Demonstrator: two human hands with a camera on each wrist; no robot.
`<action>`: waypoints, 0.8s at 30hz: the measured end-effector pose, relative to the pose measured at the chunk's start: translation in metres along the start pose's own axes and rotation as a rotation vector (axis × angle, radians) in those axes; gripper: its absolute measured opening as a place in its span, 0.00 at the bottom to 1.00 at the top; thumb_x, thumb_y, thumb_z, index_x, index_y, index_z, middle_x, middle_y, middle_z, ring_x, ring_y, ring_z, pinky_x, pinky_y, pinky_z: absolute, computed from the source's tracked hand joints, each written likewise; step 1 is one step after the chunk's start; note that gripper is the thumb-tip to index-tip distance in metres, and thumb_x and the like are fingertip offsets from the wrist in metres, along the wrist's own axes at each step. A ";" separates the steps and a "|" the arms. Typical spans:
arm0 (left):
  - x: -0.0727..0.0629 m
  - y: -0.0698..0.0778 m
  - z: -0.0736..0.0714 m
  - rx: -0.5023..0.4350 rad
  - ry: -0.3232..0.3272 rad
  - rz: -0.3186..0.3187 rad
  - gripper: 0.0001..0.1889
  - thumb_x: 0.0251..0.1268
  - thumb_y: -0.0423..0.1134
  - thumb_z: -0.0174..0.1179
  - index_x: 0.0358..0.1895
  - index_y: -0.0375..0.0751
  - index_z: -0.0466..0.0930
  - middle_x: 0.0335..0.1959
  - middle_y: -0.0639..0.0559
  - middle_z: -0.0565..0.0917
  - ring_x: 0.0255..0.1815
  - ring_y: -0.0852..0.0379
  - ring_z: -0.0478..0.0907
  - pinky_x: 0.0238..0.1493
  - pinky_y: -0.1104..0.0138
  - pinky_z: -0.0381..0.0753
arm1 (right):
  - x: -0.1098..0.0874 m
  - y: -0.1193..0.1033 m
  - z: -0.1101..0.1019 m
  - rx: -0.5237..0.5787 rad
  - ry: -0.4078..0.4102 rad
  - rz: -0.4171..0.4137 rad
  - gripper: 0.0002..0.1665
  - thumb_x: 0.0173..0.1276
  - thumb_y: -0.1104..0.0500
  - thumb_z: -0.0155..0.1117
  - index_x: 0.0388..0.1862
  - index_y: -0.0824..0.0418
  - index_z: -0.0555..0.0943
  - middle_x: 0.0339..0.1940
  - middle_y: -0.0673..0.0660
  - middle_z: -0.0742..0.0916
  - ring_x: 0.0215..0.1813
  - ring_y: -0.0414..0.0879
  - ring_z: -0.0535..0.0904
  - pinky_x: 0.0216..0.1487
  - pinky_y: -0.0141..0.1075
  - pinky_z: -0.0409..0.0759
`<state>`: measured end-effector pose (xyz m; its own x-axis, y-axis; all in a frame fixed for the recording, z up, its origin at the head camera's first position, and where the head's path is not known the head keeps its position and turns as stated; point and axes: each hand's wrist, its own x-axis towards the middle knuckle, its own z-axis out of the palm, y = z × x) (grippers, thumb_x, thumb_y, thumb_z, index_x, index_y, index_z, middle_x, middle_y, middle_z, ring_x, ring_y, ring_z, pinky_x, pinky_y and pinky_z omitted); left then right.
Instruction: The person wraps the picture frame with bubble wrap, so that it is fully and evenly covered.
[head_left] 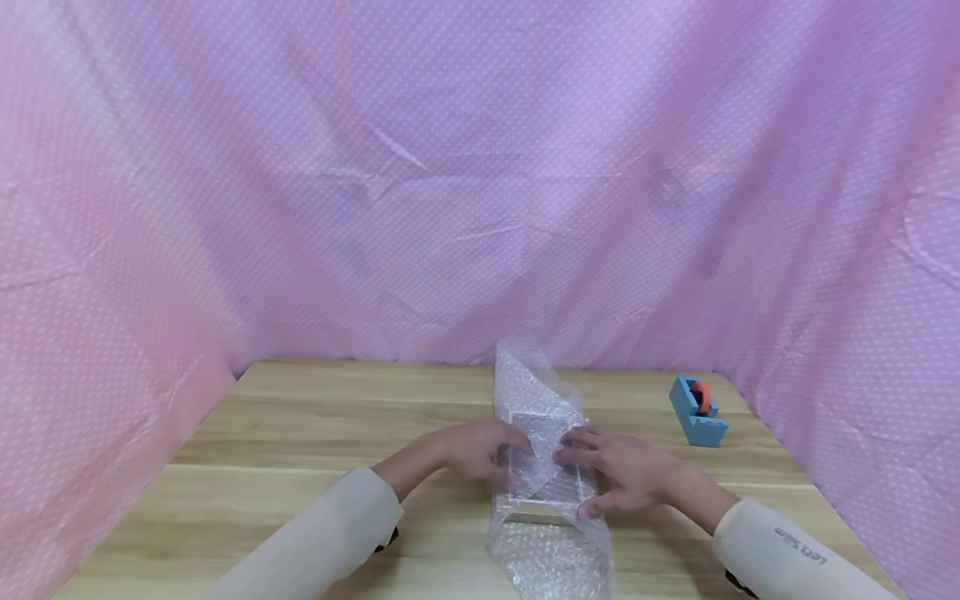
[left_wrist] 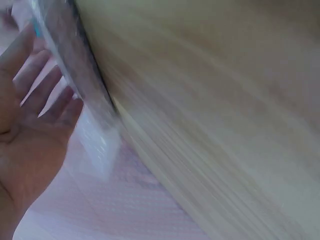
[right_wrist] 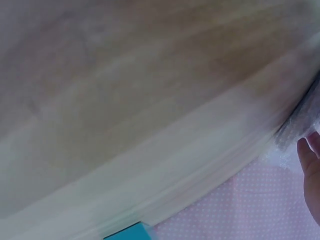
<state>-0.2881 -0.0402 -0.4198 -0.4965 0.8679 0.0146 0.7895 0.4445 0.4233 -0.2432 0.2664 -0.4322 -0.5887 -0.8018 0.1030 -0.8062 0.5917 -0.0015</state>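
Note:
A flat rectangular frame (head_left: 536, 512) with a pale edge lies on the table, with bubble wrap (head_left: 558, 554) over and around it. The wrap stretches beyond its far and near ends. My left hand (head_left: 480, 450) touches the left side, its fingers extended along the wrapped edge in the left wrist view. On the opposite side, my right hand (head_left: 626, 467) rests with spread fingers on the wrap, the thumb near the front right corner. Only a few fingers of the right hand (right_wrist: 312, 175) show in the right wrist view. Plastic glare blurs the frame's face.
A blue tape dispenser (head_left: 705, 429) with an orange-red roll stands at the right rear of the wooden table (head_left: 337, 417). Pink dotted cloth (head_left: 450, 208) hangs behind the table and along both sides.

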 end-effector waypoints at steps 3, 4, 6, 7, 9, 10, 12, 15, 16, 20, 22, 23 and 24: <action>0.004 -0.016 -0.003 -0.137 0.189 -0.157 0.24 0.68 0.37 0.67 0.65 0.35 0.77 0.60 0.42 0.83 0.52 0.50 0.83 0.55 0.61 0.83 | 0.000 -0.002 0.002 0.002 -0.004 0.005 0.52 0.62 0.19 0.55 0.74 0.51 0.74 0.72 0.59 0.77 0.73 0.62 0.70 0.66 0.59 0.75; 0.005 -0.022 -0.004 -0.165 0.246 -0.218 0.24 0.69 0.36 0.66 0.66 0.34 0.76 0.59 0.40 0.83 0.52 0.48 0.83 0.55 0.58 0.83 | 0.001 -0.003 0.003 0.004 -0.002 0.008 0.53 0.62 0.19 0.56 0.74 0.51 0.74 0.72 0.59 0.77 0.73 0.62 0.70 0.66 0.59 0.75; 0.009 -0.033 -0.005 -0.237 0.335 -0.348 0.25 0.71 0.34 0.64 0.68 0.32 0.73 0.59 0.36 0.82 0.54 0.44 0.83 0.56 0.55 0.83 | 0.001 -0.004 0.003 0.007 -0.004 0.018 0.53 0.61 0.18 0.56 0.74 0.51 0.74 0.72 0.59 0.77 0.73 0.62 0.70 0.66 0.59 0.74; 0.011 -0.038 -0.005 -0.287 0.356 -0.394 0.26 0.71 0.34 0.63 0.70 0.30 0.71 0.59 0.35 0.81 0.53 0.43 0.83 0.56 0.54 0.83 | 0.001 -0.004 0.003 0.009 -0.006 0.021 0.53 0.61 0.18 0.56 0.74 0.51 0.74 0.72 0.59 0.76 0.73 0.62 0.69 0.67 0.59 0.74; 0.016 -0.047 -0.006 -0.400 0.370 -0.476 0.30 0.71 0.34 0.64 0.72 0.28 0.67 0.58 0.34 0.81 0.52 0.42 0.84 0.56 0.54 0.84 | 0.001 -0.004 0.004 0.011 -0.012 0.028 0.53 0.61 0.18 0.56 0.74 0.50 0.74 0.72 0.58 0.76 0.74 0.62 0.69 0.67 0.59 0.73; 0.019 -0.051 -0.006 -0.474 0.377 -0.506 0.31 0.71 0.34 0.64 0.73 0.27 0.65 0.58 0.34 0.81 0.51 0.43 0.84 0.55 0.55 0.84 | 0.001 -0.004 0.004 0.012 -0.013 0.030 0.53 0.60 0.18 0.56 0.74 0.50 0.74 0.72 0.59 0.76 0.74 0.62 0.69 0.68 0.59 0.73; 0.026 -0.057 -0.006 -0.634 0.390 -0.551 0.33 0.70 0.32 0.65 0.73 0.25 0.64 0.56 0.34 0.81 0.49 0.44 0.85 0.52 0.57 0.86 | 0.000 -0.004 0.003 0.016 -0.019 0.030 0.53 0.60 0.18 0.56 0.74 0.50 0.74 0.73 0.59 0.76 0.74 0.63 0.69 0.68 0.60 0.73; 0.037 -0.061 -0.004 -0.832 0.437 -0.584 0.31 0.66 0.25 0.65 0.71 0.23 0.65 0.53 0.33 0.82 0.46 0.45 0.86 0.47 0.59 0.88 | 0.000 -0.004 0.002 0.022 -0.025 0.031 0.53 0.60 0.18 0.56 0.74 0.50 0.74 0.73 0.60 0.76 0.74 0.63 0.68 0.68 0.60 0.72; 0.040 -0.062 -0.003 -0.881 0.452 -0.592 0.31 0.65 0.24 0.64 0.71 0.23 0.65 0.51 0.33 0.83 0.45 0.46 0.86 0.47 0.59 0.88 | 0.000 -0.004 0.002 0.023 -0.027 0.033 0.53 0.60 0.18 0.56 0.74 0.50 0.74 0.73 0.60 0.76 0.75 0.64 0.68 0.68 0.60 0.72; 0.048 -0.062 -0.002 -1.033 0.501 -0.621 0.29 0.64 0.20 0.63 0.68 0.21 0.67 0.46 0.35 0.84 0.41 0.48 0.86 0.48 0.57 0.87 | -0.001 -0.005 0.001 0.024 -0.036 0.045 0.54 0.60 0.18 0.56 0.74 0.50 0.74 0.74 0.59 0.76 0.75 0.63 0.67 0.68 0.60 0.72; 0.051 -0.064 -0.001 -1.069 0.496 -0.637 0.26 0.64 0.20 0.64 0.65 0.21 0.70 0.43 0.37 0.84 0.38 0.50 0.85 0.49 0.58 0.87 | -0.001 -0.005 0.001 0.025 -0.043 0.051 0.54 0.60 0.18 0.56 0.75 0.50 0.74 0.74 0.59 0.75 0.76 0.63 0.67 0.68 0.60 0.72; 0.051 -0.064 -0.001 -1.075 0.490 -0.641 0.23 0.64 0.21 0.65 0.62 0.21 0.73 0.42 0.39 0.84 0.38 0.51 0.85 0.49 0.59 0.87 | -0.001 -0.005 0.000 0.025 -0.046 0.053 0.54 0.60 0.18 0.56 0.75 0.50 0.73 0.74 0.59 0.75 0.76 0.63 0.67 0.68 0.60 0.72; 0.052 -0.065 0.000 -1.068 0.481 -0.645 0.21 0.63 0.22 0.66 0.59 0.21 0.75 0.41 0.40 0.84 0.38 0.52 0.85 0.49 0.60 0.87 | -0.001 -0.005 0.000 0.024 -0.049 0.054 0.54 0.60 0.17 0.56 0.75 0.50 0.73 0.74 0.59 0.75 0.76 0.63 0.67 0.68 0.60 0.72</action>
<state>-0.3652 -0.0236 -0.4460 -0.9227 0.3075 -0.2325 -0.1903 0.1611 0.9684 -0.2386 0.2639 -0.4323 -0.6328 -0.7725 0.0530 -0.7742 0.6322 -0.0297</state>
